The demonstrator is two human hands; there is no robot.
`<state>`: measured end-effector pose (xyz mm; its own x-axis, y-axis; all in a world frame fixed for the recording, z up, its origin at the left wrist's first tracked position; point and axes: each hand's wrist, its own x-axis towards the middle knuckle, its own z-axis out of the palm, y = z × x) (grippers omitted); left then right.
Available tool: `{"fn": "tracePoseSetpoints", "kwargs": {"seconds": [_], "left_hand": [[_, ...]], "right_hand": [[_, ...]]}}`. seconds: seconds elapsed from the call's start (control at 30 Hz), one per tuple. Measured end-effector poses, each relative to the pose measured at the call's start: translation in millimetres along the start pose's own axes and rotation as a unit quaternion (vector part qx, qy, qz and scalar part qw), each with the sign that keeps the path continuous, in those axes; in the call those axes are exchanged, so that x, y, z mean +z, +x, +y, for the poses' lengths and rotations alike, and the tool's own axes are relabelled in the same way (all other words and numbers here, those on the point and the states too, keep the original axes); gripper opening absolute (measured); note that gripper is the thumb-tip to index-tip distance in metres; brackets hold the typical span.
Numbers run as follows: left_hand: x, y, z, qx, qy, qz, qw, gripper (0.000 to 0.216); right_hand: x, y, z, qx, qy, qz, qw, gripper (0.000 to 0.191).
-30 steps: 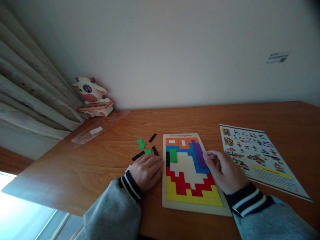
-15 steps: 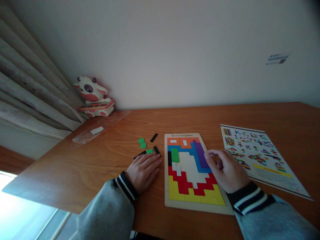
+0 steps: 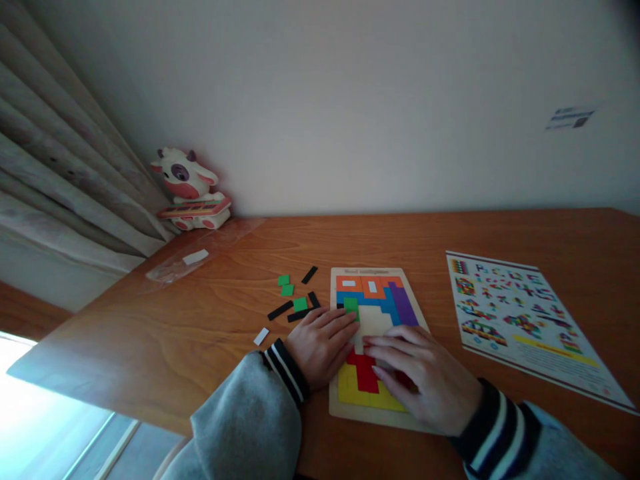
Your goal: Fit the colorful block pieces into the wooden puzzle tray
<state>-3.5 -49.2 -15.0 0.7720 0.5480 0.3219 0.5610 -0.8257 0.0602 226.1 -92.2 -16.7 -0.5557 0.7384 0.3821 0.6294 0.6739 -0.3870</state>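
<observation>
A wooden puzzle board (image 3: 367, 271) lies on the table, filled in part with coloured block pieces. My left hand (image 3: 323, 343) rests flat over its left edge, fingers stretched out beside the green piece (image 3: 351, 305). Over the middle of the board is my right hand (image 3: 425, 377), its fingers extended and the thumb apart. Its fingertips are at a white piece (image 3: 359, 345), close to the left fingers. The red piece (image 3: 367, 377), yellow pieces (image 3: 350, 392), blue piece (image 3: 370, 299) and purple piece (image 3: 401, 307) show around them. My hands hide part of the board.
Loose green squares (image 3: 287, 291), black strips (image 3: 280, 311) and a white strip (image 3: 261, 336) lie left of the board. A printed pattern sheet (image 3: 520, 307) is at right. A toy cow with a keyboard (image 3: 193, 193) and a clear plastic bag (image 3: 170, 270) are at back left.
My right hand has moved left from the board's right edge to its middle. My left hand has shifted right from the loose pieces onto the board, uncovering black strips and a white strip.
</observation>
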Motion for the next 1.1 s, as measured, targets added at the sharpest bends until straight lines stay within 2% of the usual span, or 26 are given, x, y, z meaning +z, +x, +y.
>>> {"fn": "tracePoseSetpoints", "kwargs": {"seconds": [0.2,0.43,0.63,0.73,0.93,1.03,1.1], "left_hand": [[0.3,-3.8,-1.7,-0.004,0.001,0.029,1.0,0.035],[-9.3,-12.4,-6.2,-0.038,0.032,0.065,0.997,0.032],[-24.7,-42.4,-33.6,-0.104,0.087,0.097,0.986,0.028],[-33.8,-65.6,-51.6,-0.108,0.109,0.09,0.984,0.026],[-49.3,-104.8,-76.7,-0.022,0.071,0.076,0.994,0.022],[-51.7,-111.2,-81.6,0.008,0.035,0.077,0.996,0.025],[-50.9,-110.1,-82.6,0.002,0.018,0.078,0.997,0.025]], "right_hand": [[-3.9,-0.8,-4.0,-0.002,-0.009,-0.023,1.0,0.026],[-7.3,0.5,0.7,-0.004,-0.037,0.015,0.999,0.022],[-7.6,0.1,6.1,0.004,-0.038,0.024,0.999,0.021],[-7.5,0.6,8.9,0.003,-0.041,0.021,0.999,0.022],[-10.1,2.3,13.6,0.003,-0.05,0.031,0.998,0.022],[-10.3,3.3,13.5,0.007,-0.055,0.045,0.997,0.021],[-9.7,3.8,13.4,0.011,-0.054,0.055,0.997,0.021]]}}
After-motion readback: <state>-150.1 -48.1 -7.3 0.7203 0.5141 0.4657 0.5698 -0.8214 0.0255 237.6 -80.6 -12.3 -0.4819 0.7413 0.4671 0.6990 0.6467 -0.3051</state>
